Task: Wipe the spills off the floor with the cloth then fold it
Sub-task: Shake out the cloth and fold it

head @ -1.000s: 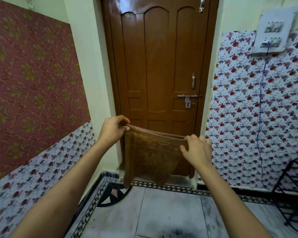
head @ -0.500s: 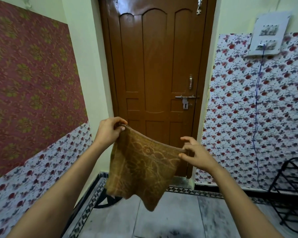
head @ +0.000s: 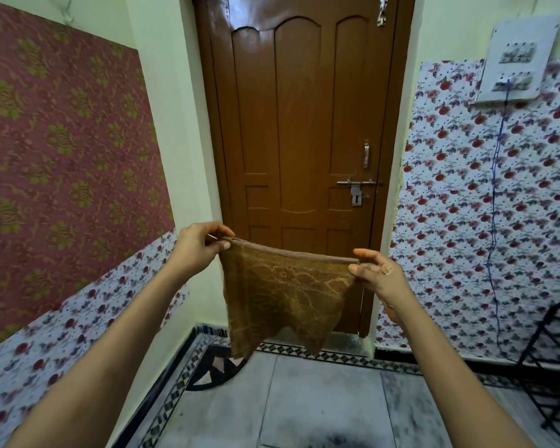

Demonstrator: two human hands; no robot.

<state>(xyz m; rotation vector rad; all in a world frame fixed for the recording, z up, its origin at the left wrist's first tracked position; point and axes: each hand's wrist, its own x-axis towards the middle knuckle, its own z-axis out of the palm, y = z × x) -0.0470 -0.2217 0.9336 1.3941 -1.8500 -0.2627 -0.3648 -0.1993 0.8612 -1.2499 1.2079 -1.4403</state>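
A brown patterned cloth (head: pixel 282 292) hangs in the air in front of the door, folded over with its top edge stretched between my hands. My left hand (head: pixel 198 244) pinches the upper left corner. My right hand (head: pixel 374 274) pinches the upper right corner with thumb and fingers, the other fingers spread. The lower edge of the cloth dangles in uneven points above the floor (head: pixel 320 402). A dark smudge (head: pixel 337 439) shows on the tiles at the bottom of the view.
A shut brown wooden door (head: pixel 298 124) with a latch (head: pixel 356 185) stands straight ahead. Patterned walls close in left and right. A black metal rack (head: pixel 556 360) stands at the right. A blue cable (head: pixel 495 221) hangs from a switchboard (head: pixel 518 59).
The cloth has swung and settled, hanging flatter from a taut top edge. My right hand has shifted from gripping over the corner to pinching it. The view has tilted slightly.
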